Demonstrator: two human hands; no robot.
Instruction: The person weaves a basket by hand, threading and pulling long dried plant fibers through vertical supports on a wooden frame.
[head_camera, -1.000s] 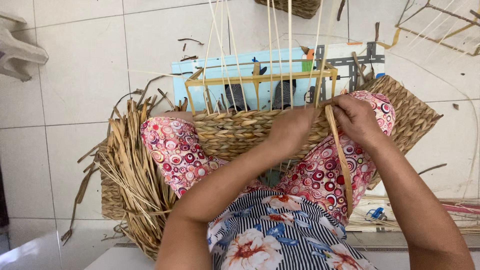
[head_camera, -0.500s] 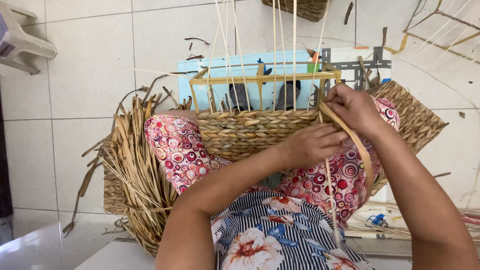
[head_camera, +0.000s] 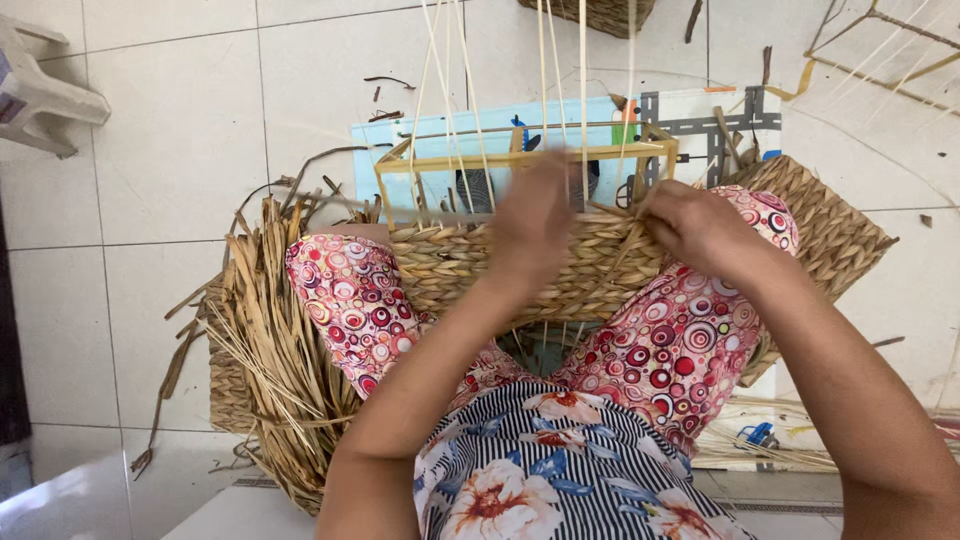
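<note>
Basket weaving fills my view: the half-woven straw basket (head_camera: 520, 265) lies across the knees. My right hand (head_camera: 700, 228) pinches a strand at its right rim; my left hand (head_camera: 535, 225) is blurred, its grip unclear. Loose straw bundle (head_camera: 275, 350) lies left.

Tan woven basket (head_camera: 500, 275) — red circle-print trousers (head_camera: 680, 340) — white floor tiles (head_camera: 170, 150).

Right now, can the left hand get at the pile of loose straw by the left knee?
Probably yes. The left hand is up on the basket, blurred, apparently holding nothing. The straw lies open on the floor just outside the left knee, with nothing over it; the arm would only need to swing out.
</note>
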